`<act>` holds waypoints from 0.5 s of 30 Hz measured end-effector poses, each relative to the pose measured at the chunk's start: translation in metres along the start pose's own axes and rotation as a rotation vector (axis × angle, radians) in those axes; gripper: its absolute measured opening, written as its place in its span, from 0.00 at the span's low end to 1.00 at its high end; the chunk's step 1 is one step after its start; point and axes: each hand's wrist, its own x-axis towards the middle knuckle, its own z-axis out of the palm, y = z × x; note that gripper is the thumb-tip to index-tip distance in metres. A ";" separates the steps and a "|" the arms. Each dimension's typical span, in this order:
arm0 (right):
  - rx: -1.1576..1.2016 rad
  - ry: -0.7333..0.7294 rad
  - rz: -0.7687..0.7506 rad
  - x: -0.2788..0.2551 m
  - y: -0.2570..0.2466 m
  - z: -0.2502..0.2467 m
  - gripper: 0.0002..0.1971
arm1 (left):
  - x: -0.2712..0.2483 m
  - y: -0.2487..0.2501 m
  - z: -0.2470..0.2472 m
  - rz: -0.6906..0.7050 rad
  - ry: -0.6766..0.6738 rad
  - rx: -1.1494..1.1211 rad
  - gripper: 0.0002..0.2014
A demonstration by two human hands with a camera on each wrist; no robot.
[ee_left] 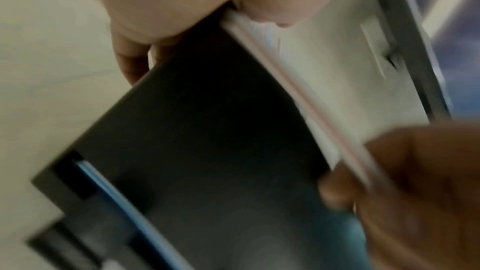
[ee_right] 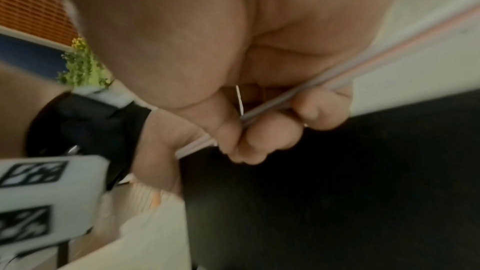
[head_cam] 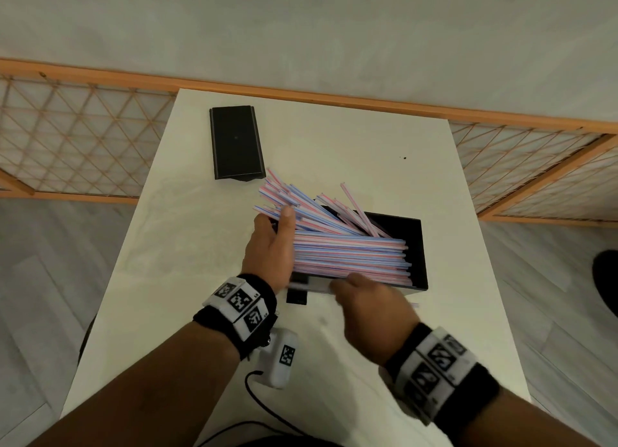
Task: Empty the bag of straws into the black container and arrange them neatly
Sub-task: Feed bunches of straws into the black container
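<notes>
The black container (head_cam: 416, 232) lies on the white table, filled with pink- and blue-striped straws (head_cam: 351, 252). Most lie level along it; several at the back stick up and out to the left. My left hand (head_cam: 276, 222) holds the container's left end, thumb over the protruding straw ends; its fingers (ee_left: 130, 63) curl round the corner in the left wrist view. My right hand (head_cam: 344, 287) is at the near wall, its fingers (ee_right: 267, 137) curled round one straw (ee_right: 389, 48). That straw (ee_left: 298, 89) runs along the near rim. I cannot make out the bag with certainty.
A flat black lid (head_cam: 235, 142) lies at the table's (head_cam: 368, 139) far left. Faint crinkled clear film (head_cam: 187, 219) seems to lie left of the container. A wooden lattice screen (head_cam: 67, 139) stands behind the table. A black cable (head_cam: 264, 400) hangs under my left wrist.
</notes>
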 end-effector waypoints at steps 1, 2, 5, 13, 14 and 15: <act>-0.048 0.047 0.028 -0.003 0.006 -0.011 0.13 | 0.002 -0.001 -0.002 -0.044 0.001 -0.126 0.38; -0.064 0.078 0.057 -0.006 0.012 -0.021 0.10 | 0.003 -0.002 -0.004 -0.091 0.008 -0.259 0.39; -0.009 0.227 0.088 -0.005 0.029 -0.040 0.08 | 0.007 0.004 -0.012 -0.166 0.045 -0.378 0.46; 0.007 0.120 0.097 0.027 0.027 -0.026 0.36 | 0.003 0.011 0.002 -0.061 0.139 -0.229 0.50; -0.002 0.110 0.136 0.028 0.031 -0.027 0.39 | 0.003 0.011 0.002 -0.058 0.125 -0.205 0.51; -0.019 0.073 0.171 0.029 0.033 -0.027 0.43 | 0.003 0.010 0.001 -0.055 0.096 -0.178 0.52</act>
